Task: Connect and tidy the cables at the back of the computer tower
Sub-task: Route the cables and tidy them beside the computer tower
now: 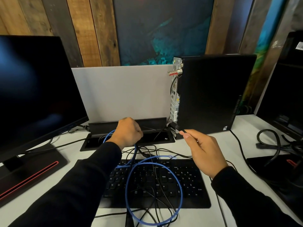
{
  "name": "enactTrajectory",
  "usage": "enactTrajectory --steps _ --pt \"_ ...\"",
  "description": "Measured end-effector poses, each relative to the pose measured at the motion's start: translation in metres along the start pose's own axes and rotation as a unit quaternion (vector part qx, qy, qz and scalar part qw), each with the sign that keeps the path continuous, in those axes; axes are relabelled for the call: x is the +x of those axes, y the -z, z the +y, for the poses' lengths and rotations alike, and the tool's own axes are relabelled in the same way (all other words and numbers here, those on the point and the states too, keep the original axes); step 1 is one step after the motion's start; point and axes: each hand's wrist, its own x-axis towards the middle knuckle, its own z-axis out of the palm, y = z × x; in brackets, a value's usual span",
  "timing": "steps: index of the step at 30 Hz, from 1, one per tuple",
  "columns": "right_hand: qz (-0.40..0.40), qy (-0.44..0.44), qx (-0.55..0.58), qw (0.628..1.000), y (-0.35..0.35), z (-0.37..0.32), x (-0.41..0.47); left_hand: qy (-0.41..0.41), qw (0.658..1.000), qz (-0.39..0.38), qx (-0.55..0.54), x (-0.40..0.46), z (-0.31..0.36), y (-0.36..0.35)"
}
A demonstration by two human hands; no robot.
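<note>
The blue cable [154, 182] is gripped in the curled left hand [127, 131] near the cable tray [127, 136], probably to gather its loops off the keyboard [155, 182]. A black plug [177, 128] is pinched by the right hand [205, 149] just beside the tower [213, 92], at the low rear ports, apparently ready for insertion.

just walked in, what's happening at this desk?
A person is cabling up the computer tower. The right hand pinches a black plug just short of the tower's back panel, low down, not yet plugged in. The left hand grips the blue cable, which loops loose over the keyboard among tangled black cables.
</note>
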Motion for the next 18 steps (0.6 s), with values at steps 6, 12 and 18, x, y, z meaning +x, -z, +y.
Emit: enactTrajectory --steps 6,12,18 --pt "0.022 0.029 -0.053 0.998 -0.006 0.005 0.0 0.074 0.995 0.012 -0.071 -0.002 0.005 0.003" --pt "0.032 0.075 -0.004 0.997 -0.006 0.0 0.0 0.066 0.993 -0.087 0.054 0.0 0.011 0.011" --pt "0.054 0.09 0.06 0.993 -0.005 -0.01 0.003 -0.004 0.996 -0.034 0.081 0.002 0.01 0.0"
